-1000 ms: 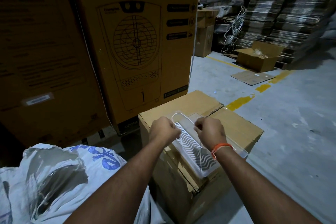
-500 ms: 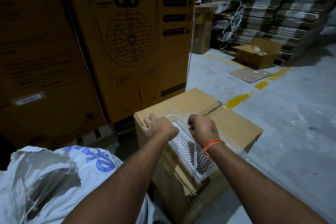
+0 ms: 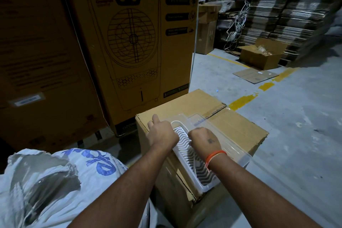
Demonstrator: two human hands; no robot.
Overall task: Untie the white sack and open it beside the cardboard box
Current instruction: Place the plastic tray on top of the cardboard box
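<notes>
- The white sack (image 3: 61, 177) lies nearest, at the lower left, just beside the cardboard box (image 3: 238, 131). Its mouth already gapes, with clear plastic lining showing inside, so I judge the untying and opening done.
- Both forearms reach forward over the sack's edge to the box top, wrists level and knuckles up. An orange wristband (image 3: 215, 156) sits on the right wrist.
- Compared with a second ago, the left hand (image 3: 162, 134) has slid toward the box's far left corner. It is no longer a closed fist on the tray's rim: its fingers are now partly uncurled, one pointing away. Whether it still grips anything I cannot tell.
- The right hand (image 3: 204, 138) remains curled in a fist on the rim of the white ribbed insert (image 3: 199, 164). That insert sits inside a clear plastic tray (image 3: 238, 155) lying diagonally on the box, its near end overhanging the edge.
- The tray itself has barely shifted, which suggests unpacking, not sack work.
- Farther off stand tall printed cooler cartons (image 3: 129, 42), then an open carton (image 3: 262, 55) on the concrete floor (image 3: 296, 116).
</notes>
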